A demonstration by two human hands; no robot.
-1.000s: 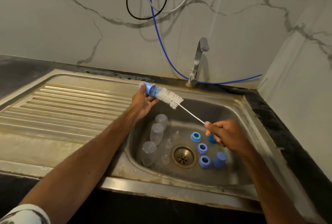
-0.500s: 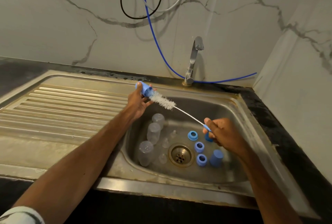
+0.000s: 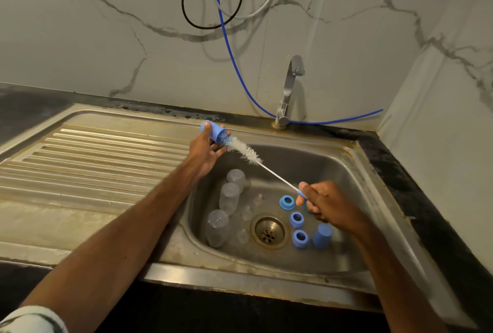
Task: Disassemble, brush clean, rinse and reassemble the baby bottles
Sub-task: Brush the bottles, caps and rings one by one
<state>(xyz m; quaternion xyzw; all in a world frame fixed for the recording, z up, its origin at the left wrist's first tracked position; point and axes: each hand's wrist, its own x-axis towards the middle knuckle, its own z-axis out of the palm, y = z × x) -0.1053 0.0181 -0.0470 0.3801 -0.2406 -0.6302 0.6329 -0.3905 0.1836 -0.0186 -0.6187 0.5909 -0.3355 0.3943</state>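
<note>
Surface (image 3: 416, 172): dark and stained, running along the sink's rim behind and to the right of the drain (image 3: 269, 231).
Sink (image 3: 346, 162): a steel basin with the drain in its floor.
Draining board (image 3: 93, 162): ribbed steel, well to the left of the drain.
Blue hose (image 3: 234, 60): hangs down the marble wall and trails along the surface behind the drain.
Tap (image 3: 289, 87): stands on the rim straight behind the drain.
Left hand (image 3: 205, 151): raised behind and left of the drain, with fingers curled round the held cap (image 3: 214, 132), a blue one whose open mouth faces the brush.
Right hand (image 3: 324, 204): just right of the drain and above the basin floor, fist closed round the brush's blue handle.
Brush (image 3: 244, 150): slants from the right hand up to the held cap, its white bristle tip at the cap's mouth.
Clear bottles (image 3: 229, 198): three in a row on the basin floor, left of the drain.
Second cap (image 3: 322, 236): blue, standing on the basin floor right of the drain.
Blue rings (image 3: 296, 218): three on the basin floor, just right of the drain.
Clear teats (image 3: 246, 212): small, between the clear bottles and the drain.
</note>
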